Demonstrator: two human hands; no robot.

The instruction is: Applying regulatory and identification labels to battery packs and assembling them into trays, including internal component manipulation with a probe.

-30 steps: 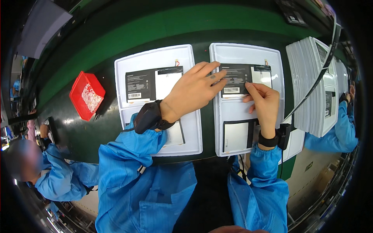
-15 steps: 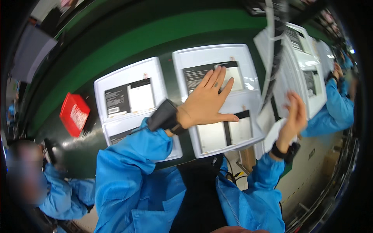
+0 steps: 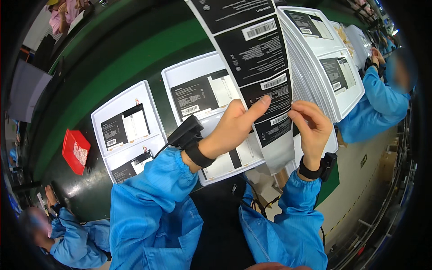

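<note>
A long strip of black labels (image 3: 256, 56) with white barcode patches runs down from the upper edge over a white tray (image 3: 173, 76). My left hand (image 3: 227, 130) grips the strip from its left side, the thumb lying across a label and the other fingers hidden behind. At the strip's right edge, beside the lowest label (image 3: 272, 132), my right hand (image 3: 312, 128) pinches with thumb and forefinger. Below that label hangs bare pale backing (image 3: 279, 155). In the tray under the strip lies a flat black-and-white pack (image 3: 193, 96); the strip partly covers the tray.
To the left, another white tray (image 3: 100, 114) holds similar packs, beside a red bin (image 3: 72, 150) of small pale bits. Stacked trays (image 3: 310, 81) rise on the right. Co-workers in blue sit at far right (image 3: 373, 99) and lower left (image 3: 81, 238).
My left hand has left the pack in the tray and now holds the label strip. My right hand has moved left to the strip's edge. The strip now faces me; the trays appear shifted left.
</note>
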